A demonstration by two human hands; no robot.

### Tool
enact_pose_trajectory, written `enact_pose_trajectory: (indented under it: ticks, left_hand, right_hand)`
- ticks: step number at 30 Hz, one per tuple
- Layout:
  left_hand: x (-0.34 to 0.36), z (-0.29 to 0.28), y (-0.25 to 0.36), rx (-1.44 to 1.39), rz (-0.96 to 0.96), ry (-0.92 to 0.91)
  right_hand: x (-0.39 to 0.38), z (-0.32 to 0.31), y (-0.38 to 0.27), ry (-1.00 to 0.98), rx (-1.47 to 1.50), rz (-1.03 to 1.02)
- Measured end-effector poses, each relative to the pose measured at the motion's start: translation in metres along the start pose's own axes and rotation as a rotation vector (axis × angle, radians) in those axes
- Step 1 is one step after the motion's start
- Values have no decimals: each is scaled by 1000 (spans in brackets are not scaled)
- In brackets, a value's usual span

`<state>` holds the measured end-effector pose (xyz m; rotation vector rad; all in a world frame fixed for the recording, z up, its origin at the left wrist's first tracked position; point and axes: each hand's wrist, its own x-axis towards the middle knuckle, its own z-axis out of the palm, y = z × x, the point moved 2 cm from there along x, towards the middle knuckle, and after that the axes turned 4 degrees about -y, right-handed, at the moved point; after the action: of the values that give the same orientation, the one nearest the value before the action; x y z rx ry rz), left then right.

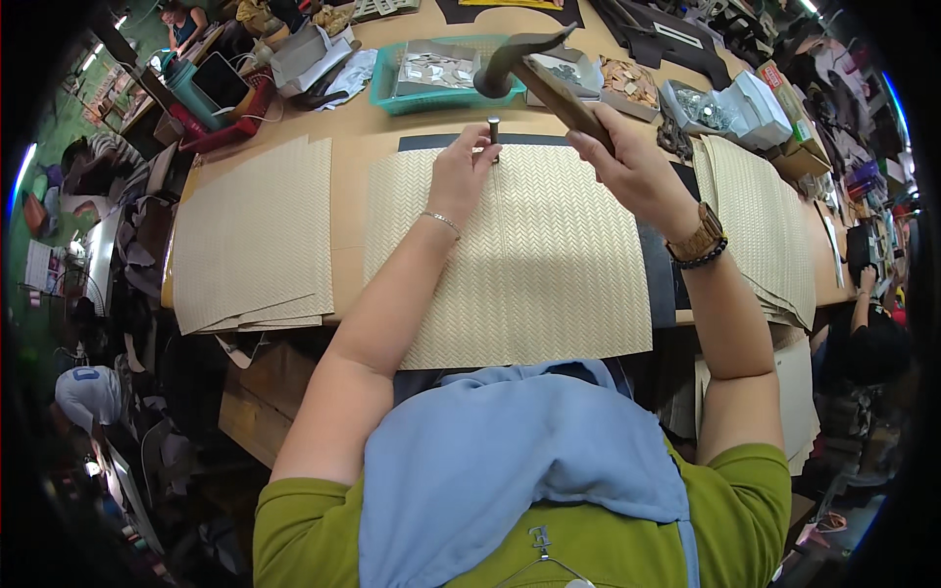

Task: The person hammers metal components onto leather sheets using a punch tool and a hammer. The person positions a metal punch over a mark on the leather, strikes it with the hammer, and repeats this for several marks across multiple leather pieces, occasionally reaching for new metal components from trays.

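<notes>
A cream sheet with a woven herringbone texture (pixel 549 255) lies in front of me, its near edge reaching past the table's edge. Near its far edge, my left hand (pixel 461 171) pinches a short metal punch (pixel 494 132), held upright with its tip at the sheet. My right hand (pixel 632 162) is wrapped round the wooden handle of a claw hammer (pixel 559 93). The hammer is raised above the sheet, its dark head up and to the right of the punch, apart from it. A faint line runs down the sheet from the punch.
Stacks of similar cream sheets lie at left (pixel 255 235) and right (pixel 755 225). A dark mat (pixel 662 269) shows under the middle sheet. Beyond stand a teal basket (pixel 387 98), a box of small tan pieces (pixel 630 86) and a box of metal parts (pixel 698 106). Other people work farther off.
</notes>
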<state>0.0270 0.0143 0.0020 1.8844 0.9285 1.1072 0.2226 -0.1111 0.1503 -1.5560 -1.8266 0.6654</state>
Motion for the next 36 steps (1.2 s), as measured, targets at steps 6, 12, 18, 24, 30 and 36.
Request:
enact_pose_trajectory:
  ticks: [6,12,18,24,30,36]
  left_hand:
    - [2,-2,2,-25,-83,-6]
    - [2,-7,-8,-217,-62,49]
    - [2,-6,-5,-194,-94,23]
    - [3,-3,-8,-148,-75,31]
    - [3,-2,-9,-100,-55,26]
    - [2,-1,-7,-91,-46,25]
  right_hand:
    - [-14,15,51,17,301,214]
    - [-64,47,107,116,580,527]
    - [-68,45,110,187,740,613]
    - [-69,46,117,179,751,583]
    - [-69,46,115,181,747,578]
    - [-69,46,120,175,740,575]
